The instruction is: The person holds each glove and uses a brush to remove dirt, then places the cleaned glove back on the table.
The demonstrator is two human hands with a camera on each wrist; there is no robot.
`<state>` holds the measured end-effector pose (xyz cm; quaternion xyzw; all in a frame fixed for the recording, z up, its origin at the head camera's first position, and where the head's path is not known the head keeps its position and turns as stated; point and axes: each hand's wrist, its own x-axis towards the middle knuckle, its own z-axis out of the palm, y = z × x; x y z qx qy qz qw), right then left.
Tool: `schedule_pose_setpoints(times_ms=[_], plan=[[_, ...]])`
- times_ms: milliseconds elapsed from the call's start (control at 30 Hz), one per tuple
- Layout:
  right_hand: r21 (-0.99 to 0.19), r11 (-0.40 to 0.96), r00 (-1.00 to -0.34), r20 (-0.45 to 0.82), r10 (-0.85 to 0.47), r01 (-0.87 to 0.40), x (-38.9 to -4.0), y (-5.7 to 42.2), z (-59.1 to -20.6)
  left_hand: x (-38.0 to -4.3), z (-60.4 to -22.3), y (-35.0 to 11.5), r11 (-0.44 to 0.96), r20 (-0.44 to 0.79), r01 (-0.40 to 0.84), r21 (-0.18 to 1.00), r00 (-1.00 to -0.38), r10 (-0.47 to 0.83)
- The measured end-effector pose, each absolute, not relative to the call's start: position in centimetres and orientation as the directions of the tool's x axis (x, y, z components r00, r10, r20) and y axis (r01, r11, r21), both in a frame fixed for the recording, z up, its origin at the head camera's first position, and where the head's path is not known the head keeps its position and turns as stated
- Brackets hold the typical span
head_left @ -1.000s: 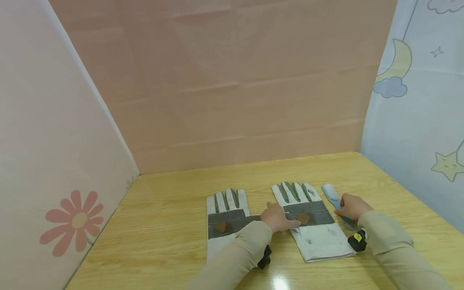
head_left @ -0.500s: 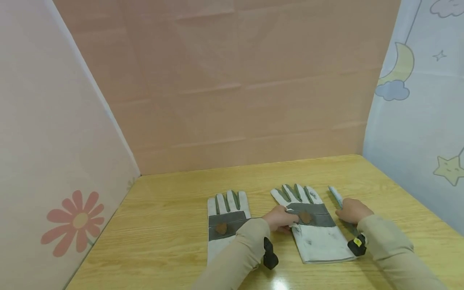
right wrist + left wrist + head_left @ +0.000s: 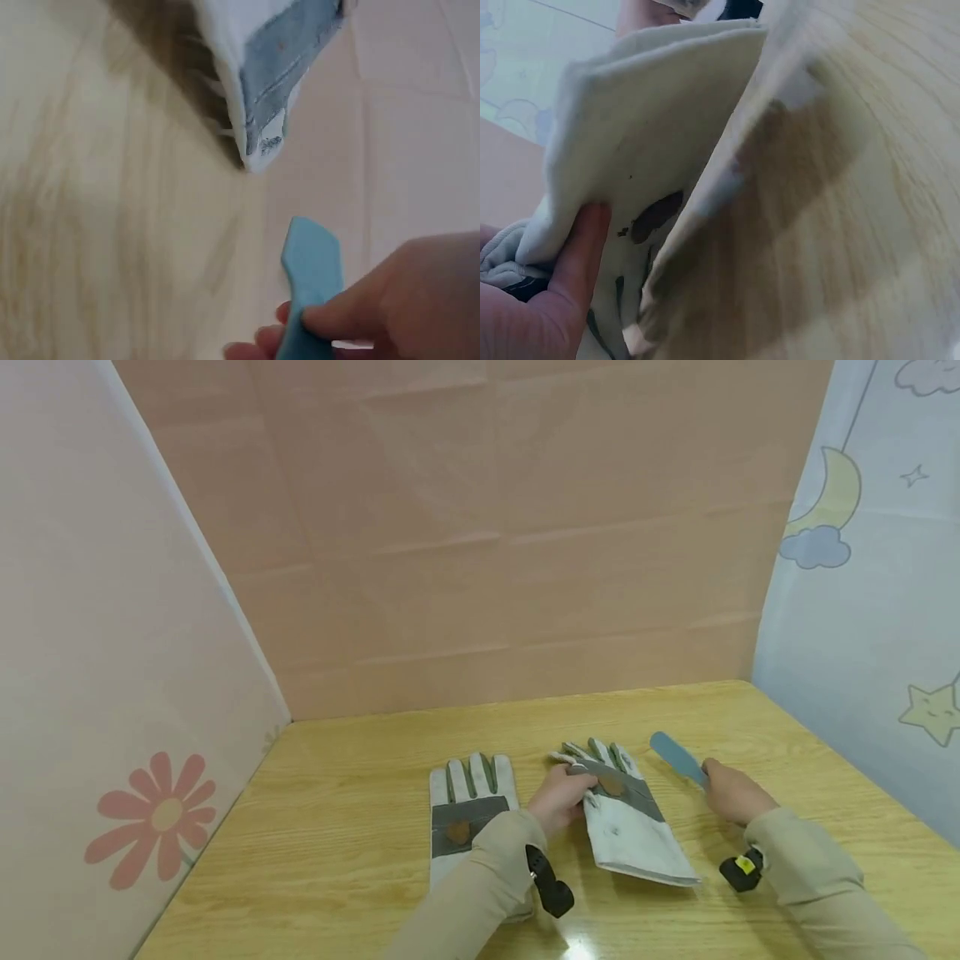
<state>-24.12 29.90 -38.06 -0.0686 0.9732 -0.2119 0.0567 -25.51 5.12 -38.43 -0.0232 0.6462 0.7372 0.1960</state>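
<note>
My left hand [image 3: 558, 795] pinches the side edge of a white work glove [image 3: 636, 837] with a grey band and a brown patch, green between its fingers. That glove is tilted, its cuff lifted off the table with a shadow below. In the left wrist view, a finger [image 3: 589, 240] lies along the underside of the glove [image 3: 652, 120], near a dark patch. To the right, my right hand [image 3: 737, 792] grips the handle of a blue brush [image 3: 677, 756], its smooth back up and its bristles hidden. The right wrist view shows the brush [image 3: 311, 259] just apart from the glove's fingertips.
A matching glove [image 3: 465, 822] lies flat on the wooden table [image 3: 337, 827] at left, partly behind my left sleeve. A pink-brown backdrop [image 3: 480, 568] stands at the back, with patterned cloth walls [image 3: 885, 610] at either side. A black camera is strapped at each wrist.
My left hand has taken hold of the right-hand glove's edge, raising and shifting it slightly left. My right hand has picked up the brush and turned it from bristles showing to back up.
</note>
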Motion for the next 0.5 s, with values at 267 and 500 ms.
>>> schedule_pose_setpoints(times_ms=[267,500], plan=[[-0.495,0.836,-0.971,0.159,-0.179,-0.236,-22.3,26.0,-35.7,-25.1,-37.0,2.1,-0.104,-0.216,-0.263,0.959,-0.919,0.329],[-0.521,0.758,-0.914,0.315,-0.257,-0.393,-20.2,21.9,-33.8,-24.7,-36.1,-0.5,-0.134,-0.191,-0.243,0.961,-0.93,0.315]])
